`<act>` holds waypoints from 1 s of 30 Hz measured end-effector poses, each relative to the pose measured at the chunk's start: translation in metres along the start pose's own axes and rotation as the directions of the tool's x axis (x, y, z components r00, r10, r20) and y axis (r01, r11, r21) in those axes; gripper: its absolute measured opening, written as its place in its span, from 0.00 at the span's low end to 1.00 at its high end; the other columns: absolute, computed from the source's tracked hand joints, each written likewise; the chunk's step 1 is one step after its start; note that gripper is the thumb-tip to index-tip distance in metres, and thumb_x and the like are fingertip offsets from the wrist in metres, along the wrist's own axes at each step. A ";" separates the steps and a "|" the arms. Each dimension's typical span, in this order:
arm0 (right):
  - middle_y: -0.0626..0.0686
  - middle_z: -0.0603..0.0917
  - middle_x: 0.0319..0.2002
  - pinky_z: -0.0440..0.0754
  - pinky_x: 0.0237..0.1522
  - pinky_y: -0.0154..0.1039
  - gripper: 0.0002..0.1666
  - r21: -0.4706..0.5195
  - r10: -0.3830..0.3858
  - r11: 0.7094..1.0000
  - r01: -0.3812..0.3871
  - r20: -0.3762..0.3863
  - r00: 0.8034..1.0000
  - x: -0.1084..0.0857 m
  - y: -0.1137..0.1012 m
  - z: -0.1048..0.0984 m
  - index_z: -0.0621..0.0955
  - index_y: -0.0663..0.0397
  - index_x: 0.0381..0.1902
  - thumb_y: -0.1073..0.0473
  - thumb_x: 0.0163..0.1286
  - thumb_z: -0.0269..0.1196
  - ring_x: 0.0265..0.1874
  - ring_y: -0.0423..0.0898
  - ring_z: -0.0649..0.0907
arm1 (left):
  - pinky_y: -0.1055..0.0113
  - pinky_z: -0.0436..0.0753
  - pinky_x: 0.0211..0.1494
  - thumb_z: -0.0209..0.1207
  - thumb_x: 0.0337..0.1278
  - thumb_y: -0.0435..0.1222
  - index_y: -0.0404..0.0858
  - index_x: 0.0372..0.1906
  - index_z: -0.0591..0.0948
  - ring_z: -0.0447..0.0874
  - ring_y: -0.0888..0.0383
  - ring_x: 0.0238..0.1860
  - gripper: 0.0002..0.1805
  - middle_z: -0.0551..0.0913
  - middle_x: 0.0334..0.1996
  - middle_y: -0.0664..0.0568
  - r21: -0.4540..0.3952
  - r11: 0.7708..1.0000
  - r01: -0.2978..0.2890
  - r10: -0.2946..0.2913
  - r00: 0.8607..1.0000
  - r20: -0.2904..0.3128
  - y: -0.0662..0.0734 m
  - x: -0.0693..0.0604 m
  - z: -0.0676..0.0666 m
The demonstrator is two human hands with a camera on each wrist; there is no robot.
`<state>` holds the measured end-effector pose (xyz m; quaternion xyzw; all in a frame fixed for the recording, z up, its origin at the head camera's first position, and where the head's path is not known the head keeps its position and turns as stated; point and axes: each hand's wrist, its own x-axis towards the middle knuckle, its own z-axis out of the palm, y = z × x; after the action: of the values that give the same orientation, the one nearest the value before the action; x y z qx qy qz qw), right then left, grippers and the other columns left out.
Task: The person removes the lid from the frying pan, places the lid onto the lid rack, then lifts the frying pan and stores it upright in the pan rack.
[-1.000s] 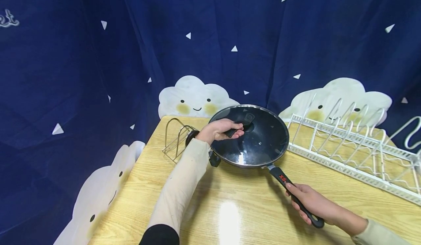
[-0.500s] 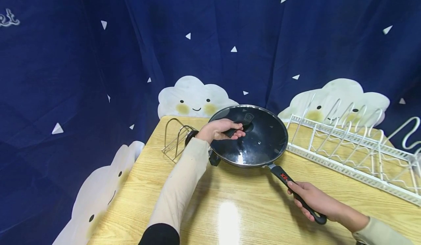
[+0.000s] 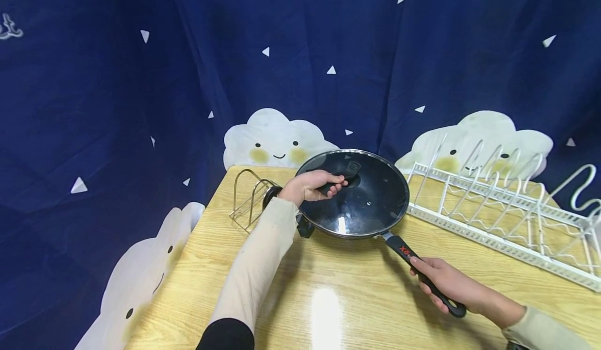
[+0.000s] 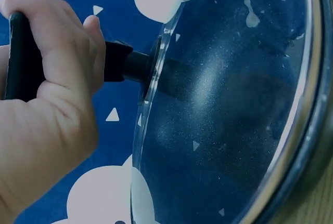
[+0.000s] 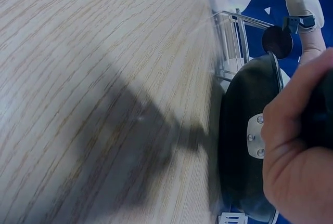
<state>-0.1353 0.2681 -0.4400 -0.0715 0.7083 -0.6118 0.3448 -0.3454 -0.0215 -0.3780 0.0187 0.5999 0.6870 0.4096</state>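
Observation:
A dark pan with a glass lid (image 3: 375, 204) on it stands at the middle of the table. My left hand (image 3: 316, 185) grips the lid's black knob; in the left wrist view the hand (image 4: 57, 78) has its fingers curled round that knob above the glass (image 4: 223, 104). My right hand (image 3: 446, 285) holds the pan's long black handle (image 3: 401, 249), thumb along the top. In the right wrist view the pan's dark side (image 5: 239, 135) and riveted bracket (image 5: 255, 136) show beside the right hand (image 5: 302, 156).
A small wire rack (image 3: 253, 196) stands left of the pan, partly behind my left forearm, with a dark round thing (image 3: 271, 195) at it. A long white dish rack (image 3: 497, 235) lies on the right of the wooden table (image 3: 281, 308). A blue curtain (image 3: 281, 37) hangs behind.
The right hand and the handle's end have risen slightly since the first frame. The left hand's lower fingers have curled in closer round the knob. The head view has shifted slightly.

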 end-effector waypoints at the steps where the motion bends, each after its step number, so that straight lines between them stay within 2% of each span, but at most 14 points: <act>1: 0.47 0.73 0.20 0.74 0.11 0.30 0.34 -0.001 -0.002 1.000 0.002 0.001 1.000 0.000 0.000 0.000 0.66 0.70 0.46 0.39 0.76 0.41 0.09 0.35 0.73 | 0.79 0.67 0.16 0.49 0.70 0.33 0.31 0.35 0.76 0.66 0.67 0.14 0.09 0.72 0.17 0.54 0.001 1.000 -0.006 0.006 1.000 -0.005 0.000 0.000 0.000; 6: 0.47 0.73 0.20 0.74 0.12 0.31 0.34 -0.010 -0.022 1.000 0.022 0.010 1.000 0.000 0.000 0.000 0.66 0.71 0.46 0.40 0.76 0.40 0.10 0.36 0.73 | 0.79 0.65 0.16 0.48 0.71 0.34 0.31 0.34 0.76 0.62 0.68 0.13 0.11 0.68 0.16 0.55 0.008 0.999 -0.040 0.040 0.999 -0.004 -0.002 -0.002 0.002; 16: 0.47 0.73 0.21 0.75 0.12 0.31 0.33 -0.029 -0.051 0.998 0.052 0.019 0.999 0.001 -0.001 -0.001 0.66 0.72 0.46 0.41 0.77 0.39 0.10 0.36 0.74 | 0.79 0.64 0.16 0.47 0.72 0.34 0.30 0.35 0.73 0.62 0.69 0.13 0.11 0.67 0.17 0.56 0.020 0.998 -0.061 0.061 0.998 0.012 -0.003 -0.004 0.002; 30: 0.47 0.74 0.22 0.76 0.13 0.31 0.32 -0.023 -0.050 0.998 0.050 0.023 0.998 -0.001 -0.001 0.001 0.67 0.71 0.46 0.42 0.78 0.38 0.12 0.36 0.75 | 0.77 0.65 0.18 0.45 0.72 0.34 0.31 0.35 0.72 0.62 0.67 0.14 0.11 0.68 0.16 0.56 0.117 0.984 -0.132 0.132 0.991 0.012 -0.006 -0.004 0.001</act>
<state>-0.1344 0.2679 -0.4386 -0.1003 0.7096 -0.6109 0.3365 -0.3388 -0.0237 -0.3811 0.0840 0.6357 0.6762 0.3627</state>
